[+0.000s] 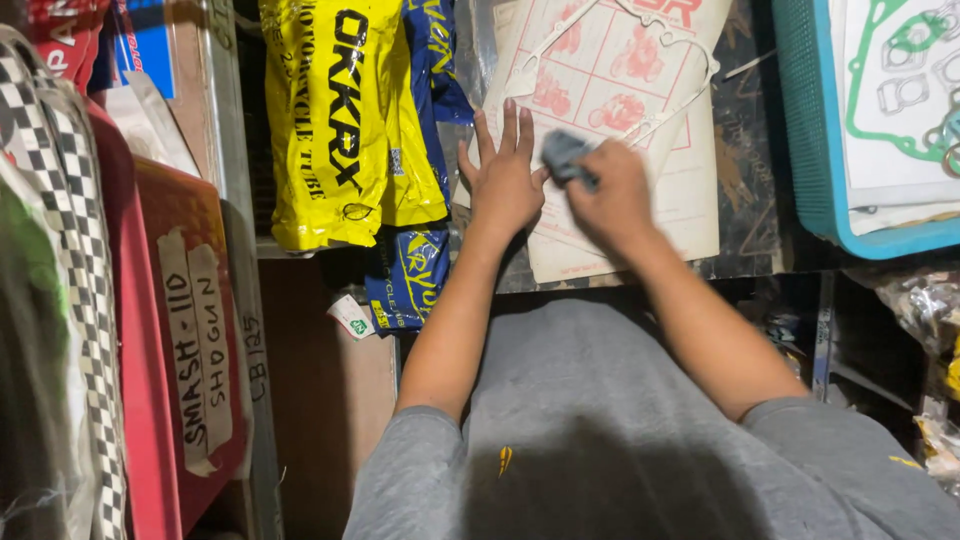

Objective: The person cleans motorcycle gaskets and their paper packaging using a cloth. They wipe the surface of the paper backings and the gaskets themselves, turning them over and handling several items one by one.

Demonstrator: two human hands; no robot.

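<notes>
Small dark grey cloth (566, 157), bunched and blurred, exact shape unclear. Long axis roughly from upper left to lower right, upper end toward the red-printed gasket card (610, 90). Held in the right hand (612, 200): grip closed around the lower end of the cloth, upper end projecting past the knuckles. Positioned over the card, on the dark worktop (745, 180), just right of the left hand's fingertips. Left hand (503, 180) flat, fingers spread, palm pressed on the card's left edge; grip wide and holding nothing. Both hands close together, thumb of the left nearly touching the cloth. Yellow bag (335, 120) and blue bag (410, 275) hanging just left of the left hand. Teal tray (805, 130) with a green-printed card well to the right.
</notes>
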